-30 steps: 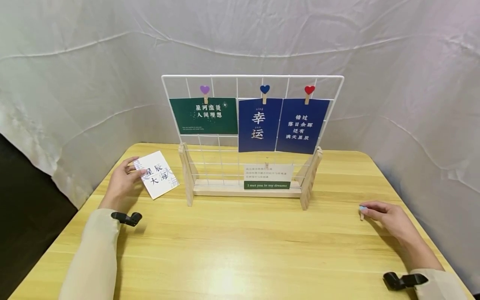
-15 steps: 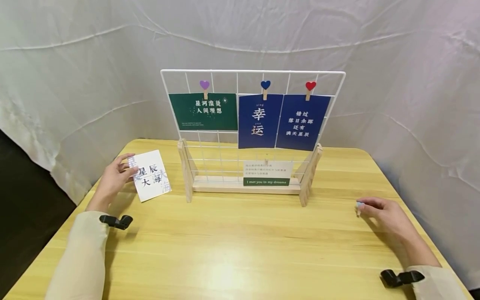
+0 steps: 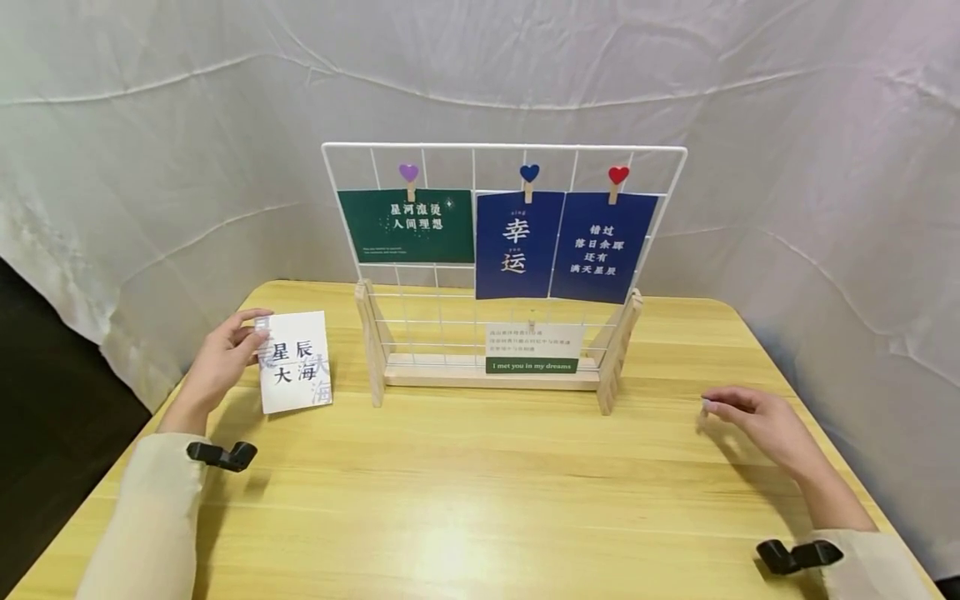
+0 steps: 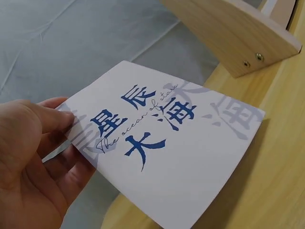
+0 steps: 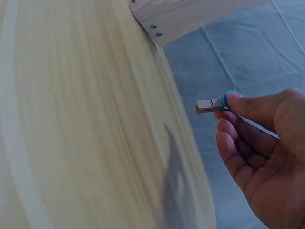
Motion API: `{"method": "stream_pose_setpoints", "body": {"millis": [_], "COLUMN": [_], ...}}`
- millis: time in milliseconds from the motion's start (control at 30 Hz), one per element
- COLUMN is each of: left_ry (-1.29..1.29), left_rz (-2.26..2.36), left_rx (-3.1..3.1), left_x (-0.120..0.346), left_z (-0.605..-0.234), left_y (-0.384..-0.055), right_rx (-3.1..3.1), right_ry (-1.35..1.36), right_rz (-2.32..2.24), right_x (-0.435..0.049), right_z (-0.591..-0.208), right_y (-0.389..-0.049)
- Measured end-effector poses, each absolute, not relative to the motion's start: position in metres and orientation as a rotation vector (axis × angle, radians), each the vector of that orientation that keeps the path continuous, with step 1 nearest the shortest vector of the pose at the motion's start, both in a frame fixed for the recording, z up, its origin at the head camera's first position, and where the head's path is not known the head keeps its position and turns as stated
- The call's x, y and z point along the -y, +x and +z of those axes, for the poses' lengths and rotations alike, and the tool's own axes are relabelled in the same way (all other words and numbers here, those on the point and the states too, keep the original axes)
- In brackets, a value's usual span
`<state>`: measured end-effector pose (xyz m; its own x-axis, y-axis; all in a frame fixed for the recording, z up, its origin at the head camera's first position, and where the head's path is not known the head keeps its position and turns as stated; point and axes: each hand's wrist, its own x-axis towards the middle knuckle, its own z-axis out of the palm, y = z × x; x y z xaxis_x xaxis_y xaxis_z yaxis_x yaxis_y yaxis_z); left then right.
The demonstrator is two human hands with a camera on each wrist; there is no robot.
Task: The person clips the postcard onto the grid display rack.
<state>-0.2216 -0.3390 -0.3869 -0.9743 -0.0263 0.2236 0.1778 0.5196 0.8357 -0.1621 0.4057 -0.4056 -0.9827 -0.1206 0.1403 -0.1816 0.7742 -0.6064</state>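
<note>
My left hand (image 3: 220, 360) pinches the left edge of a white card (image 3: 296, 375) between thumb and fingers, left of the rack. Blue brush-style characters and "The ocean of stars" are printed on the card (image 4: 176, 167), which tilts above the table in the left wrist view. Over on the right side, my right hand (image 3: 761, 421) pinches a small wooden clothespin (image 5: 209, 105) with a light-blue top, mostly covered by the thumb. The clothespin's jaws point away from the fingers. A white wire grid rack (image 3: 420, 292) on wooden feet stands between the hands.
On the rack hang a green card (image 3: 405, 242), two dark-blue cards, one reading 幸运 (image 3: 513, 283), and low down a white-and-green card (image 3: 532, 354). Heart-topped clothespins (image 3: 529, 177) hold the upper cards. A pale cloth (image 3: 480, 67) hangs behind the wooden table (image 3: 480, 467).
My left hand has drawn back left and lower with the card, which has turned more upright. My right hand has shifted slightly left and up with the clothespin.
</note>
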Motion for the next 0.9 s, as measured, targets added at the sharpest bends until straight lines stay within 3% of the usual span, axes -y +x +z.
{"method": "stream_pose_setpoints", "body": {"millis": [567, 900], "left_ry": [-0.419, -0.445], "left_rz": [-1.485, -1.377], "left_rx": [2.407, 2.453], "left_x": [0.314, 0.292], "left_z": [-0.362, -0.346], "left_y": [-0.209, -0.201], "right_rx": [2.838, 2.821], "right_ry": [0.339, 0.446], "right_rz": [0.848, 0.821], "right_x": [-0.372, -0.351], "right_z": [-0.381, -0.368], "right_y": [-0.165, -0.167]}}
